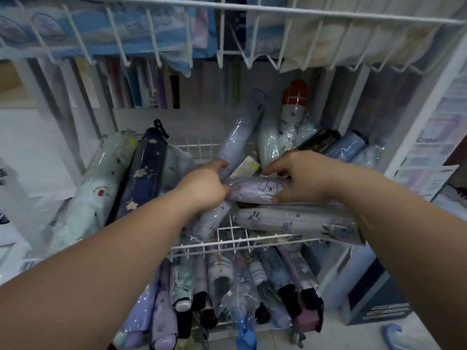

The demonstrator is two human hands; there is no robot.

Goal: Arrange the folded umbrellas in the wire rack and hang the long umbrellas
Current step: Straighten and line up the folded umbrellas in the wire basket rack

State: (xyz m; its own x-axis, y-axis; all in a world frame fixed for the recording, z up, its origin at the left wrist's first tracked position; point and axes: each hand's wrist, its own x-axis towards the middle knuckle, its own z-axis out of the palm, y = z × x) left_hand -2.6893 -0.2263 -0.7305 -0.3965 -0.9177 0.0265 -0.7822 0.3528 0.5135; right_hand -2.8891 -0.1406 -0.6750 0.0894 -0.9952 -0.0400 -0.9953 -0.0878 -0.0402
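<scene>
Both hands reach into the middle shelf of a white wire rack (235, 245). My left hand (204, 185) grips the pale blue folded umbrella (237, 137), which leans up and to the right. My right hand (300, 175) holds the lilac folded umbrella with a dog drawing (255, 190), lying crosswise between the hands. Below it lies a grey folded umbrella with purple flowers (298, 221). A navy flowered umbrella (146, 170) and a mint one (98, 188) lean at the left. All are in clear plastic sleeves.
A red-capped umbrella (293, 107) and several others stand at the shelf's back right. The lower shelf (227, 324) holds several folded umbrellas, handles toward me. The upper wire basket (227, 29) holds wrapped goods. A blue curved handle (393, 334) lies on the floor at right.
</scene>
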